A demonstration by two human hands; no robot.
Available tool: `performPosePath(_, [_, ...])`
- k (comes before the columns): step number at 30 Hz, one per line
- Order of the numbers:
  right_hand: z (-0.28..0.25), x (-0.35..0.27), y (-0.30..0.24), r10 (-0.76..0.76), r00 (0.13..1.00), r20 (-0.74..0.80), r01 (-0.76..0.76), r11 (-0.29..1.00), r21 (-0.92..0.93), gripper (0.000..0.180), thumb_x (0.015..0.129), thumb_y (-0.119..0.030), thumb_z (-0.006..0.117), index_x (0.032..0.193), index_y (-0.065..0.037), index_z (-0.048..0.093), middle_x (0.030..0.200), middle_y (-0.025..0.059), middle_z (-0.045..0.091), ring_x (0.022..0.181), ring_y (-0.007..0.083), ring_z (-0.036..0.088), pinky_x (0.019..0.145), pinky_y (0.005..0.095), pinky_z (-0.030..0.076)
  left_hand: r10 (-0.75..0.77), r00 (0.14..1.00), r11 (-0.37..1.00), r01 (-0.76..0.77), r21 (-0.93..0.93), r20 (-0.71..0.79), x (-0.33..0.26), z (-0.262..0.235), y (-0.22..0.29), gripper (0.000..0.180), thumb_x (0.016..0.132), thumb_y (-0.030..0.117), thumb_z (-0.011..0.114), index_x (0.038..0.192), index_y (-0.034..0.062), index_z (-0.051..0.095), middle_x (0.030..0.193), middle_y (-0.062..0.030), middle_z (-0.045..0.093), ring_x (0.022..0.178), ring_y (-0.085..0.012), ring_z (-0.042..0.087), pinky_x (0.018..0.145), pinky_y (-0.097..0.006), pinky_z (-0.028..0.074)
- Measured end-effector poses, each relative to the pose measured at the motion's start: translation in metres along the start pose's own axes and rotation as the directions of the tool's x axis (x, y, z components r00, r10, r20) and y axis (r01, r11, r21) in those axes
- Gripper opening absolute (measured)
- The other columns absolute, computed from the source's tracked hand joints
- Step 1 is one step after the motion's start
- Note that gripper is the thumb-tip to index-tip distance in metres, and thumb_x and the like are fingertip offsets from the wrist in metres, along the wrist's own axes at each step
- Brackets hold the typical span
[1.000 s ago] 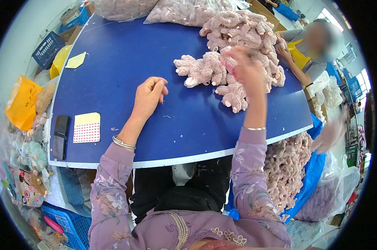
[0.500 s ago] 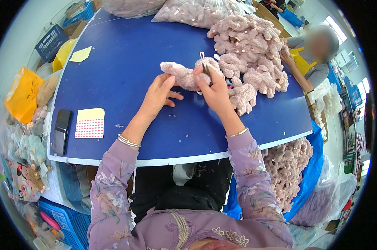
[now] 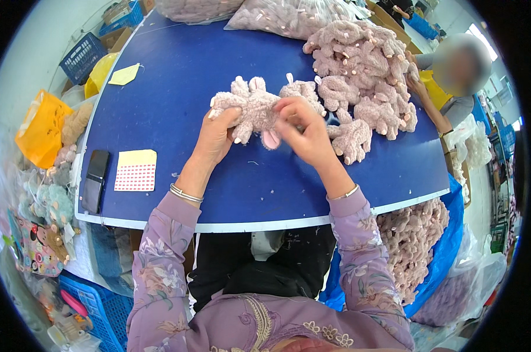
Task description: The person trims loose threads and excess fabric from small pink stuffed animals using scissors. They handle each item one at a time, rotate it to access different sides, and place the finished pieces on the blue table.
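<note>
Head view: both hands have come together over the blue table (image 3: 177,88) and now grip one pale pink plush toy (image 3: 255,108). A second ago they were apart, the right hand up in the heap and the left hand curled on bare tabletop; half a second ago the right had drawn a toy toward the left. So a single toy has been pulled out of the pile and brought in front of the body for close handling.

The left hand (image 3: 217,136) is clamped on the toy's left side, thumb on top and fingers tucked beneath. The right hand (image 3: 303,130) pinches at the toy's right end, fingertips closed on a small part by a smoother pink patch (image 3: 271,139); what they pinch is too small to tell. The toy lies between the two hands, resting on the table.

Just beyond the right hand, and to its right, is the heap of matching plush toys (image 3: 365,76), with one toy (image 3: 350,138) lying close beside that wrist. Farther off, clear bags of the same toys (image 3: 289,14) sit at the table's far edge. Well left of the left hand lie a sheet of small red stickers (image 3: 135,174) and a dark phone (image 3: 95,180). Past the heap, another person's hand (image 3: 415,82) reaches into it.
</note>
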State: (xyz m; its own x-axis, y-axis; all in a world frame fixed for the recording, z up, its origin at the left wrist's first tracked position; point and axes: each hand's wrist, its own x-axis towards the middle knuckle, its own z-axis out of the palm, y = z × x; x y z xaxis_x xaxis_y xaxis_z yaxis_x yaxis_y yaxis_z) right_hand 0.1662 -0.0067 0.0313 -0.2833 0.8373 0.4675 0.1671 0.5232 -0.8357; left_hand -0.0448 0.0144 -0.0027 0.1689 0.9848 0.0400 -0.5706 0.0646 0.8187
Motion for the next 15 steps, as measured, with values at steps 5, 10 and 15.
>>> performPosePath(5, [-0.01,0.008,-0.001,0.454,0.872,-0.184,-0.409,0.881,0.238,0.024,0.09,-0.018,0.063,0.104,0.001,0.063,0.081,0.0,0.06,0.07,0.0071,0.053,0.061,0.0232,0.044,-0.005,0.997,0.998,0.01,-0.061,0.081,-0.002,0.0,0.001,0.025,0.091,0.011,0.056,0.114,0.0028,0.056,0.106,-0.0063,0.063,0.096,-0.0159,0.063,0.08,-0.033,0.053])
performPosePath(10, [-0.01,0.005,0.001,0.434,0.897,0.089,-0.442,0.886,0.136,0.036,0.086,-0.019,0.067,0.114,0.002,0.061,0.087,0.0035,0.064,0.071,0.0073,0.056,0.06,0.0241,0.045,-0.002,0.991,1.0,0.002,0.004,0.136,-0.003,0.007,-0.004,0.025,0.096,0.021,0.051,0.114,0.0045,0.057,0.11,-0.0084,0.063,0.101,-0.0184,0.062,0.082,-0.033,0.052])
performPosePath(15, [-0.104,-0.003,-0.02,0.035,0.961,-0.275,0.197,0.611,0.767,0.047,0.092,-0.036,0.059,0.121,0.0,0.054,0.113,0.012,0.062,0.055,0.0085,0.046,0.049,0.0231,0.042,-0.011,0.991,0.995,-0.002,0.099,0.134,0.0,0.008,0.004,0.033,0.102,0.035,0.041,0.113,0.0097,0.059,0.12,-0.0125,0.063,0.105,-0.0198,0.061,0.079,-0.031,0.052])
